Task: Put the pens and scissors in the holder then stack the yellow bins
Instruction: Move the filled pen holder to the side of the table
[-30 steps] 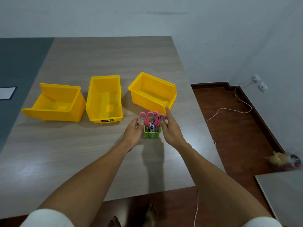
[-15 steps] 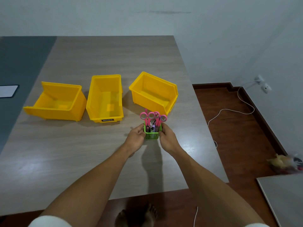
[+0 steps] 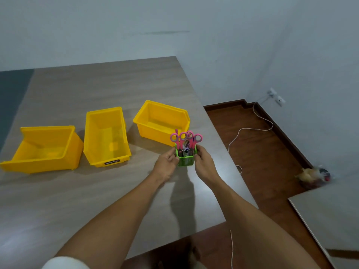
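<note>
A small green mesh holder point(image 3: 186, 160) stands near the table's right edge, with pink-handled scissors point(image 3: 186, 137) and pens point(image 3: 184, 150) sticking up out of it. My left hand point(image 3: 167, 165) grips its left side and my right hand point(image 3: 203, 163) grips its right side. Three empty yellow bins sit apart in a row behind it: the left bin point(image 3: 43, 150), the middle bin point(image 3: 106, 136) with a black label, and the right bin point(image 3: 162, 122), just behind the holder.
The grey wooden table point(image 3: 81, 195) ends close to the right of the holder. A white cable point(image 3: 250, 131) lies on the brown floor to the right, and another table corner point(image 3: 330, 214) sits at lower right. My feet show under the table's front edge.
Both hands have closed in on the holder's sides, the right hand's fingers dropping from the scissor handles. The camera view has shifted, so the scene sits lower and tilted.
</note>
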### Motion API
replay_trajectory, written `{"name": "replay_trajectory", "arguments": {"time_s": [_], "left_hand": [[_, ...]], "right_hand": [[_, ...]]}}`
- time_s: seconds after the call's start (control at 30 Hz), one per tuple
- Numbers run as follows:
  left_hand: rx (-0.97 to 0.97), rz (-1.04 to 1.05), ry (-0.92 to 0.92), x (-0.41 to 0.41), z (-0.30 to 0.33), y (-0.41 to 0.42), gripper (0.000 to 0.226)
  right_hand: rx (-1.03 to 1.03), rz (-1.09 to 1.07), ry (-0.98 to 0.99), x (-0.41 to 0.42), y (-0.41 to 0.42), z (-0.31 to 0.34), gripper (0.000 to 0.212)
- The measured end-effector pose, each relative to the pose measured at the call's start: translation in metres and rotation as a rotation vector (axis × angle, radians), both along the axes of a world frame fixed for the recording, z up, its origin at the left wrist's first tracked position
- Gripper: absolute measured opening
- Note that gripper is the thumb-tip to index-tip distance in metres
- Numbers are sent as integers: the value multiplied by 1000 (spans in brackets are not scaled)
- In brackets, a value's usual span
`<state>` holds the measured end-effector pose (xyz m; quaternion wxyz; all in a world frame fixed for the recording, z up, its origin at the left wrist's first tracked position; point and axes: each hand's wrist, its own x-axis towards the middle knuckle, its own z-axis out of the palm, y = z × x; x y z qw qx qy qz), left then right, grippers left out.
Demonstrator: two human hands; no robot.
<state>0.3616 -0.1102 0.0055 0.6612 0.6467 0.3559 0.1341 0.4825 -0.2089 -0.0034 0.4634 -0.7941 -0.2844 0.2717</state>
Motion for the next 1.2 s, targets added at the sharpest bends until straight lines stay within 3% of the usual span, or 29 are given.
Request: {"name": "replay_trajectory", "arguments": {"time_s": [0.23,0.7,1.2], "left_hand": [[-19,-9,43,70,-9,3,52],[67,170,64,225,-29,58,53],[80,209,136,269,-63,93,53]], "right_hand": [[2,-44,-14,66,4,-8,46],[-9,136,2,223,76,-25,48],[18,205,36,261,113,-42,43]]}}
